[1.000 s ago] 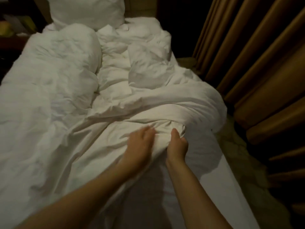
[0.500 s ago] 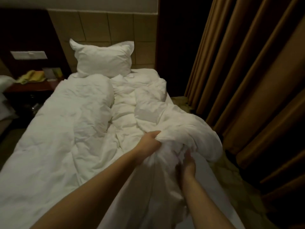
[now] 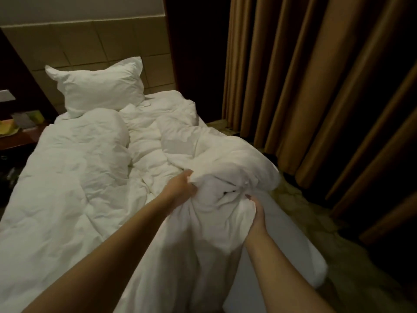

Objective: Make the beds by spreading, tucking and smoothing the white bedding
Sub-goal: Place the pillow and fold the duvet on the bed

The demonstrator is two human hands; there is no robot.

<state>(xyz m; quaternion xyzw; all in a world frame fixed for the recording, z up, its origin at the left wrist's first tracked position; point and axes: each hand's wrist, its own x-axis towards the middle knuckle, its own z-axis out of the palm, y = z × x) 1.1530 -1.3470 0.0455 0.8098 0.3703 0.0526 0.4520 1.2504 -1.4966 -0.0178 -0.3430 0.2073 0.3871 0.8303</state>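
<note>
A rumpled white duvet covers the bed, bunched into folds down the middle and heaped at the right side. My left hand grips a raised bundle of the duvet near the bed's right half. My right hand grips the same bundle from the right, its fingers sunk in the cloth. The bundle is lifted off the mattress, and cloth hangs down between my forearms. A white pillow leans upright against the tiled headboard. The bare white sheet shows along the bed's right edge.
Brown curtains hang close along the right of the bed, with a narrow strip of patterned floor between. A dark bedside table with yellow items stands at the left by the headboard.
Both hands have gathered the duvet's edge and raised it off the mattress. My view has tilted up, bringing the headboard and pillow fully into sight.
</note>
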